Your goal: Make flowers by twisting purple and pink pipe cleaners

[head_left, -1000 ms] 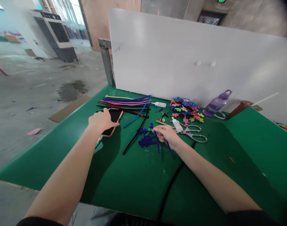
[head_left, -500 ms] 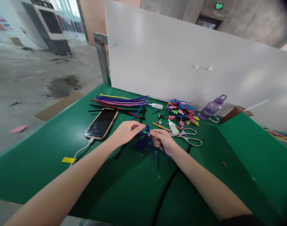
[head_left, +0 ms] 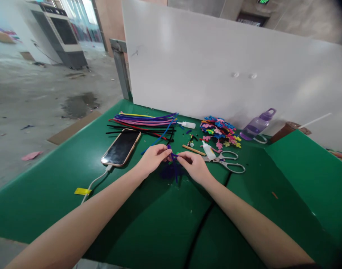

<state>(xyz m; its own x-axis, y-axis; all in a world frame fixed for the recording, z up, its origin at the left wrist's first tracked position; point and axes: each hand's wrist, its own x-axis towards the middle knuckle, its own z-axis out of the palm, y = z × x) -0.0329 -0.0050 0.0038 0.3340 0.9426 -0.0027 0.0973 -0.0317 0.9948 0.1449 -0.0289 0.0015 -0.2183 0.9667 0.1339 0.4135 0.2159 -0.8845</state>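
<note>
A bent purple pipe cleaner (head_left: 175, 170) is held above the green table between both hands, one end hanging down. My left hand (head_left: 156, 157) is closed, pinching its upper part between thumb and fingers. From the other side, my right hand (head_left: 193, 164) pinches the same pipe cleaner close to the left fingertips. A small bit of green shows just under the fingers; its shape is mostly hidden. Dark purple fuzz (head_left: 168, 172) lies on the table below. Beside my right hand are scissors (head_left: 229, 162) and a white glue bottle (head_left: 208, 150).
Pipe cleaners (head_left: 142, 120) in several colours lie behind a charging phone (head_left: 122, 147). A second glue bottle (head_left: 187, 124), a wooden stick (head_left: 193, 150) and a pile of colourful pipe-cleaner flowers (head_left: 219, 130) are at the back. A purple water bottle (head_left: 256, 127) stands by the white panel (head_left: 215, 67).
My left hand has closed onto the purple pipe cleaner, where its fingers were apart from it before. My right hand has shifted its grip, and the green part is now mostly covered.
</note>
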